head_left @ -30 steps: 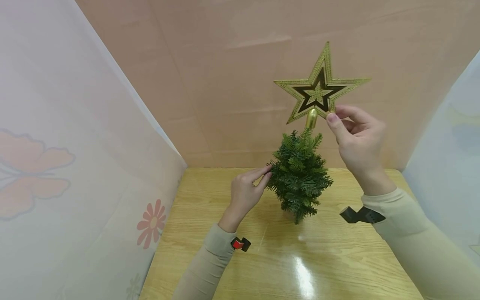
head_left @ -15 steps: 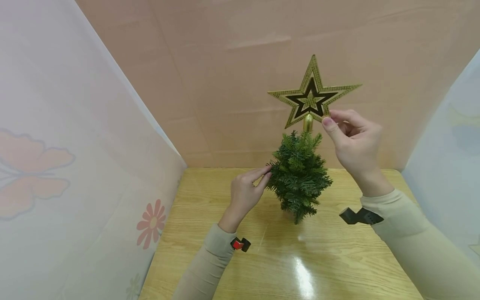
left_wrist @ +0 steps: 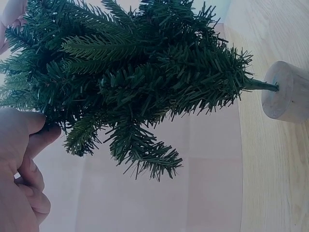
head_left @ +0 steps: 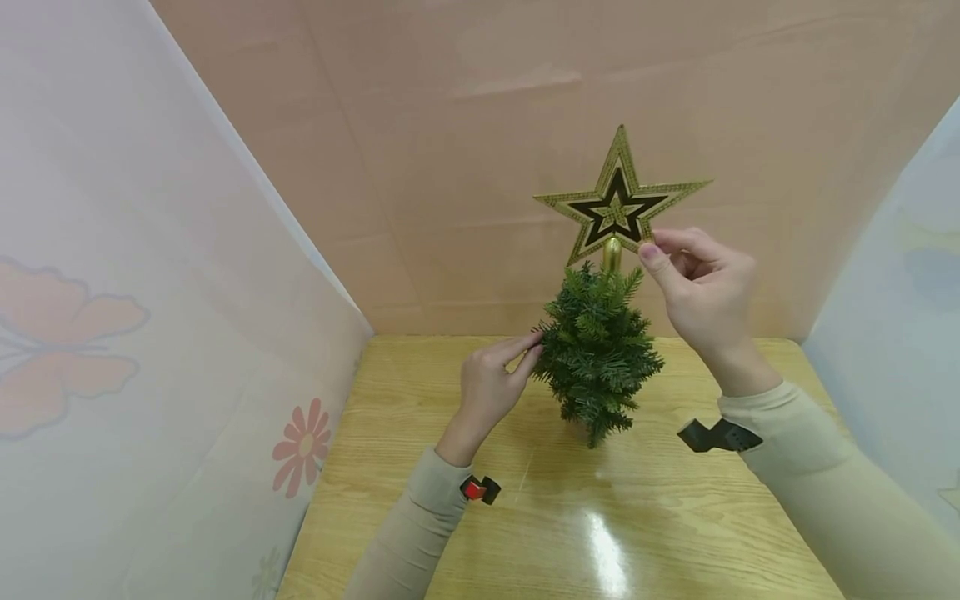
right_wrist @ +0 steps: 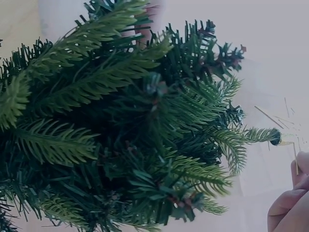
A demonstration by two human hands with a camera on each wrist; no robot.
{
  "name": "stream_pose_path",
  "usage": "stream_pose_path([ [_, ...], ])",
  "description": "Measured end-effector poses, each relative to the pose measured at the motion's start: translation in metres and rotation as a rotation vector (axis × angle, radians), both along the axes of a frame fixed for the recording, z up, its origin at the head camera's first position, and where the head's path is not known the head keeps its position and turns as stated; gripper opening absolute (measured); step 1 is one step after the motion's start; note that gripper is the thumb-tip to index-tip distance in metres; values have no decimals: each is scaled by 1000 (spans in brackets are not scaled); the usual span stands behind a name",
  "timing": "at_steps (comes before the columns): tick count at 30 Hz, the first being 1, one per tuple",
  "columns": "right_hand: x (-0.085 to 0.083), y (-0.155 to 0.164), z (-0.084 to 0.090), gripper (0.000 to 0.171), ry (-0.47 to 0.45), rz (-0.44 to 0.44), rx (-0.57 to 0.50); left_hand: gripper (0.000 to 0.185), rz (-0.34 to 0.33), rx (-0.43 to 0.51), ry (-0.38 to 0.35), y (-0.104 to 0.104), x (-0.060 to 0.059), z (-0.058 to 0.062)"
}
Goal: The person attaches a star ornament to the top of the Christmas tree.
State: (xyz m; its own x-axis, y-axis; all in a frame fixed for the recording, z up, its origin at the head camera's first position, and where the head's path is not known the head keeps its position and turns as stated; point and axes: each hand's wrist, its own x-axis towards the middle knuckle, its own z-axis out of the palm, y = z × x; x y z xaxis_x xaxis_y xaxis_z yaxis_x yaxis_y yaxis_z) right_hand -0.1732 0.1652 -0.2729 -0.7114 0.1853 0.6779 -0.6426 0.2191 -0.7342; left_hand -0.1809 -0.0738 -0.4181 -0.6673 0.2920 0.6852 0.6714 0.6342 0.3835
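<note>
A gold star tree topper (head_left: 617,208) with a dark inner outline stands upright over a small artificial Christmas tree (head_left: 600,358). My right hand (head_left: 708,292) pinches the star's lower right point between thumb and fingers. The topper's gold socket (head_left: 612,254) is right at the tree's tip; in the right wrist view the top sprig (right_wrist: 260,135) meets its dark opening. On the tree's left side, my left hand (head_left: 491,383) pinches a branch with thumb and forefinger, the fingertips partly hidden by needles. The left wrist view shows the tree's bare stem (left_wrist: 260,85) and round pale base (left_wrist: 289,94).
The tree stands on a light wood-grain table (head_left: 420,392). A pinkish-brown wall covering (head_left: 450,167) rises behind it. Pale panels flank the table; the left panel (head_left: 187,375) carries a butterfly and flowers. A small black device (head_left: 720,435) is on the right sleeve.
My right hand has lowered the star and moved it slightly left, bringing its socket down to the treetop. The star has also tilted more upright. The left hand and tree have barely moved.
</note>
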Motion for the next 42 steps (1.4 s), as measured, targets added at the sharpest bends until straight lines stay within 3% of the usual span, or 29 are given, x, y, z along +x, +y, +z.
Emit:
stream_pose_path([
  [7, -2, 2, -7, 12, -8, 29, 6, 25, 0, 7, -8, 1, 0, 0],
  [15, -4, 5, -13, 12, 0, 76, -61, 26, -8, 10, 6, 2, 0, -1],
  [31, -8, 21, -29, 20, -154, 50, -77, 31, -8, 18, 19, 0, -1, -2],
  [39, -1, 33, -34, 25, -167, 140, -161, 33, 19, 53, -32, -11, 3, -4],
  [42, 4, 41, -39, 25, -192, 135, -169, 31, 42, 62, -62, -19, 5, -5],
])
